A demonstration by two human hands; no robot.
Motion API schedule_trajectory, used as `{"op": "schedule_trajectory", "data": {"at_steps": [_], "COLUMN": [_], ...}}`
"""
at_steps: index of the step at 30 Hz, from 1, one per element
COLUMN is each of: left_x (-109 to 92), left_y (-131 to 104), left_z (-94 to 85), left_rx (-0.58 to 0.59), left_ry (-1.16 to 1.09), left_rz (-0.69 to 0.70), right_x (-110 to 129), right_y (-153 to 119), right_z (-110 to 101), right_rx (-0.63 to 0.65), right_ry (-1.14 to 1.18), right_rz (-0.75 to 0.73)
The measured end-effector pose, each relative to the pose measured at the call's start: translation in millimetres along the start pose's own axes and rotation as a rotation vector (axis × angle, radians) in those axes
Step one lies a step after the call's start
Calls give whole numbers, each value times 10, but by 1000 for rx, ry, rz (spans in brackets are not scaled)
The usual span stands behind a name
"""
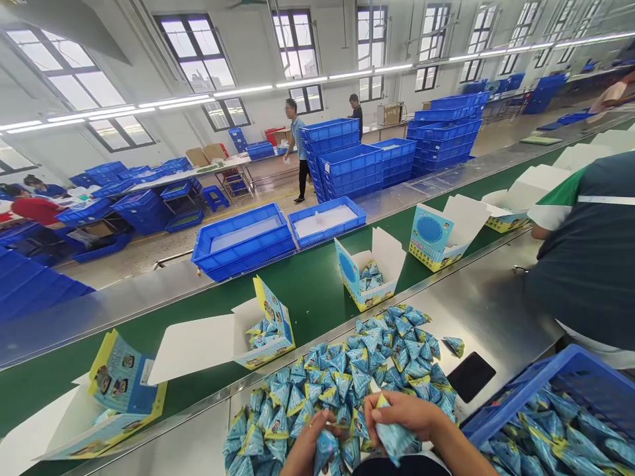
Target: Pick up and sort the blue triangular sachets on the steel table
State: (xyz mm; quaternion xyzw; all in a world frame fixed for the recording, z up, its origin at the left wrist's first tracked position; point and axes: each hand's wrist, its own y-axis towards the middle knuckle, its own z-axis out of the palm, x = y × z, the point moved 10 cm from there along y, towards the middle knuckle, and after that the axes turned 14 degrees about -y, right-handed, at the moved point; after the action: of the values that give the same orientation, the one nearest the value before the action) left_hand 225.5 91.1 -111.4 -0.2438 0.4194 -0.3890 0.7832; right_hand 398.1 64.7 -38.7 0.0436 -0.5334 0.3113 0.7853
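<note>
Both hands work at the near edge of the packet pile [347, 380]; left hand [312, 446] clutches blue packets, right hand [404, 416] grips one packet [394, 437]. Bare steel stays free beyond the pile, toward the open carton [370, 271] on the belt; the blue crate [550, 413] crowds its right.

Six open cartons [370, 271] ride the green conveyor belt [307, 291]; two hands [401, 413] work one heap of blue sachets [347, 377]; two blue crates [243, 241] sit beyond.

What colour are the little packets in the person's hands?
The small triangular foil packets are light blue with yellow edges, seen best in the head view.
</note>
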Motion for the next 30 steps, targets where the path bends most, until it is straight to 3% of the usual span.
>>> {"op": "schedule_trajectory", "data": {"at_steps": [2, 4, 6, 9, 11, 13, 16, 17, 19, 22, 24, 27, 30], "left_x": [-44, -64, -105, -104, -56, 7, 100, 135, 218, 350, 417, 483, 442], "left_y": [-9, -27, -34, -48, -77, -101, -133, -134, -93, -13, 1, 26, 54], "left_z": [149, 397, 559, 758, 878, 909, 972, 998, 981, 914, 971, 1032, 1152], "left_rx": [34, 138, 154, 193, 265, 277, 330, 350, 315, 241, 311, 363, 413], "left_ry": [-33, -121, -104, -91, -98, -35, -33, -60, -80, -124, -209, -168, -143], "left_rz": [20, 13, 43, 54, 28, 10, 4, 4, 17, 41, 39, 17, 29], "right_x": [10, 47, 126, 282, 345, 362, 274, 220, 89, -30, -36, -53, 42], "right_y": [-19, -17, -19, -76, -98, -131, -183, -172, -141, -131, -162, -223, -361], "right_z": [49, 3, -23, 37, -99, -167, -80, -120, -241, -191, -153, -297, -375], "right_rx": [99, 89, 101, 246, 171, 156, 282, 244, 127, 211, 309, 272, 321], "right_ry": [94, 96, 94, 105, 0, -30, 89, 84, 25, 86, 198, 177, 168], "right_rz": [-3, -17, -32, -37, -32, -19, 31, 44, 68, 36, -5, 13, 19]}}
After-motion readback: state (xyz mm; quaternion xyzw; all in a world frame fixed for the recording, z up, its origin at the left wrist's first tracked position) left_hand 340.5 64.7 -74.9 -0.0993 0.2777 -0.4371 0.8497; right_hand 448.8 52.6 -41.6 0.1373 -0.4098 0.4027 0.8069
